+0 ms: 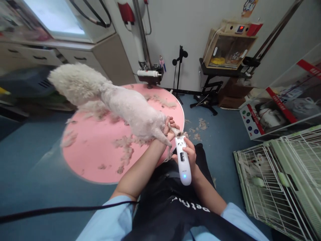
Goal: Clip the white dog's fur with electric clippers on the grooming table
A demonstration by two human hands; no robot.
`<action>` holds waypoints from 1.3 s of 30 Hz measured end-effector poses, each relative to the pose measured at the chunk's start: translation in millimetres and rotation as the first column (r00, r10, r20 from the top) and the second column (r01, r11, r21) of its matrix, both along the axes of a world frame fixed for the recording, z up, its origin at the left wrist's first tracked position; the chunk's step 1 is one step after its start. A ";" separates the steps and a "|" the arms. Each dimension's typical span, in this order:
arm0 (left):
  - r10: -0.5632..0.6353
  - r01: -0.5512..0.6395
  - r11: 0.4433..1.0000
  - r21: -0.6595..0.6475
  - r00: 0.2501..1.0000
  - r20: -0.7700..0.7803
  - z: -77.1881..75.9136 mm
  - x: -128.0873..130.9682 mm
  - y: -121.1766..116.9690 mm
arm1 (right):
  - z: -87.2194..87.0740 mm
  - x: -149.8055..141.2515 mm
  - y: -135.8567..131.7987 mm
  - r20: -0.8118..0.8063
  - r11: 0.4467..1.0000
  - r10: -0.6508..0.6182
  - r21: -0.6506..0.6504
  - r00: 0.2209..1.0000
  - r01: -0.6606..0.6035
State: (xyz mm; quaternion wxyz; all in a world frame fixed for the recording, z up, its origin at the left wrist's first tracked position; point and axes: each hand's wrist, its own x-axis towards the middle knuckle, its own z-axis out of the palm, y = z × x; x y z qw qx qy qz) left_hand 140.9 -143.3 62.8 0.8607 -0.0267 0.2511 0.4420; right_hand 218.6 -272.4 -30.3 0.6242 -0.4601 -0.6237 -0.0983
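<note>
Clippers (184, 164), slim and white, gripped by our right fingers (191, 151), point lengthwise away from us, against the pale hind paw (174, 131) our left fingers (170, 119) hold; a shaved, curly-headed white dog (132, 108) faces left on the round pink worktop (91, 160).

Dog (131, 108), face out of sight

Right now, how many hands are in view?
2: the left hand holds a leg of the white dog; the right hand holds the white clipper at that leg's end. No other hand shows.
</note>
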 end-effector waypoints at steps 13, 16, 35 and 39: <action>-0.004 0.005 0.999 0.045 0.999 -0.033 -3.4 -9.1 -3.4 | 26.2 7.5 -10.4 -0.576 0.924 0.204 -0.155 0.792 -0.351; -0.024 0.025 0.999 0.038 1.000 -0.016 -6.6 -8.3 -6.2 | 32.2 14.5 -13.0 -0.576 0.892 0.243 -0.184 0.781 -0.413; -0.020 0.019 0.999 -0.031 0.999 -0.043 2.5 -4.9 -7.7 | -18.7 39.2 9.4 -0.878 0.685 0.294 -0.082 0.378 -0.724; -0.016 0.015 1.000 -0.014 0.998 -0.060 -3.5 -6.6 -6.8 | -8.0 48.4 1.6 -0.853 0.602 0.298 -0.181 0.429 -0.778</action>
